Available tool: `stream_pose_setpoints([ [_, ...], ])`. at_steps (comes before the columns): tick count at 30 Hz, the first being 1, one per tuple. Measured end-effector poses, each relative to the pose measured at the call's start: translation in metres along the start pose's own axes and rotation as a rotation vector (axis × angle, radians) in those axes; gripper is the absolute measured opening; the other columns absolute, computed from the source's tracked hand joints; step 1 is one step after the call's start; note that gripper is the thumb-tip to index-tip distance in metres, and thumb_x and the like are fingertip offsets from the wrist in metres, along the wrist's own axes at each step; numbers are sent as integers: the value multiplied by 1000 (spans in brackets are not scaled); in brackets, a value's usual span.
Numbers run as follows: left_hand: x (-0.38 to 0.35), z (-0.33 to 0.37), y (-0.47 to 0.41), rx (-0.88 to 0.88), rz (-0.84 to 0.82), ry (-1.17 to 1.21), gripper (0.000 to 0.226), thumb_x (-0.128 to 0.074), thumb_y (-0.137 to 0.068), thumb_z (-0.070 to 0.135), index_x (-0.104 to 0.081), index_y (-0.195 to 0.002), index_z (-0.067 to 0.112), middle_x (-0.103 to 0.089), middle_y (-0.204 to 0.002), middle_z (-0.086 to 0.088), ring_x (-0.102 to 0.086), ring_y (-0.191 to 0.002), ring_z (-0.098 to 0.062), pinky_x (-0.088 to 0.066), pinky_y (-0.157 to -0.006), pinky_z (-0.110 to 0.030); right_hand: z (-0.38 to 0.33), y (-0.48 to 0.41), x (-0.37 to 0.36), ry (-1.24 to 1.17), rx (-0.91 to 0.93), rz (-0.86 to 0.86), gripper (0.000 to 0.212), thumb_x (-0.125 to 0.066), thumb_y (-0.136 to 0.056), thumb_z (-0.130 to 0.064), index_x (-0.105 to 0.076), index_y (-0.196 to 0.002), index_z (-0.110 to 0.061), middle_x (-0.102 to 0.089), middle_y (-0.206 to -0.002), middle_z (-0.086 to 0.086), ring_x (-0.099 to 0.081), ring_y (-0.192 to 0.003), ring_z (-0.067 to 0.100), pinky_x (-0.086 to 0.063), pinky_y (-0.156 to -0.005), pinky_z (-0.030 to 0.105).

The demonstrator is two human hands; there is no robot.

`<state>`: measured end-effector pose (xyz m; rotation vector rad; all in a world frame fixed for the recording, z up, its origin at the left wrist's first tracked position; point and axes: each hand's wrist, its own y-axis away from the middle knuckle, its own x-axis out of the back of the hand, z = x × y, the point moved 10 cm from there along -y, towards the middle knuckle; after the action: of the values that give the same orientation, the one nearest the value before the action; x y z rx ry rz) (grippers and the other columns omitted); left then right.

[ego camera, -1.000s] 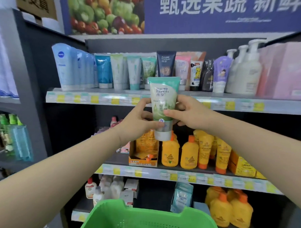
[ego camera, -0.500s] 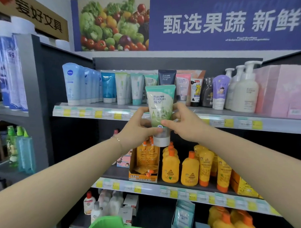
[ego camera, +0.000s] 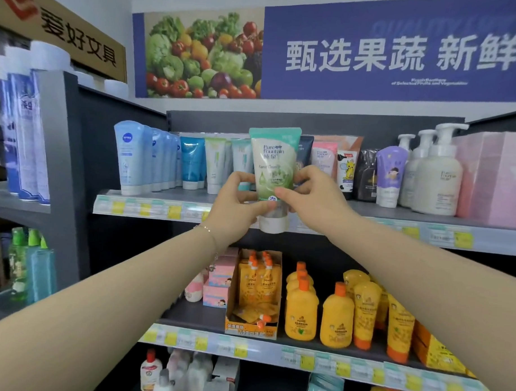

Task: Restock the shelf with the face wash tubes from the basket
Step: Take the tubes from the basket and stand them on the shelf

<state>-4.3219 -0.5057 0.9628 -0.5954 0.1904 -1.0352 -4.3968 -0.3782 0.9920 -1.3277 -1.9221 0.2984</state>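
Here both arms reach forward and up, the left hand (ego camera: 236, 207) and the right hand (ego camera: 313, 203) meeting at the lower part of the face wash tube (ego camera: 274, 163), the fingers of each curled and clamped on its sides just above the white cap. The tube is upright, cap down, green and white with a teal top band and "Pure Fountain" print. It is held at the front edge of the top shelf (ego camera: 145, 207), before the row of tubes (ego camera: 214, 164) standing there.
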Motion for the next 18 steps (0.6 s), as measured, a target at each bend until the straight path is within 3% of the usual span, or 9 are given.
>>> stream_pose_setpoints([
  [6,28,6,-33,-29,48,69,34,-73,-84,10,-51,-107,22,-73,-94,-5,-67,-73,-6,-50,-64,-21,-18,-30,-10,-49,0,117,31,-69,-87,-34,-62,-113,-20,-70,-92,3,-69,-87,22,-55,-85,47],
  [15,55,-9,-87,-75,53,-1,36,-81,-76,16,-57,-98,30,-68,-93,-3,-64,-77,-11,-50,-69,-29,-19,-63,-33,-56,-100,227,21,-62,-89,-19,-49,-104,-21,-65,-86,1,-66,-90,22,-53,-84,40],
  [18,58,-21,-104,-47,67,-9,35,-82,-74,15,-58,-97,28,-72,-87,-6,-68,-76,-14,-55,-77,-35,-16,-77,-40,-63,-121,242,16,-60,-89,-25,-56,-105,-23,-67,-98,6,-66,-93,27,-54,-88,46],
])
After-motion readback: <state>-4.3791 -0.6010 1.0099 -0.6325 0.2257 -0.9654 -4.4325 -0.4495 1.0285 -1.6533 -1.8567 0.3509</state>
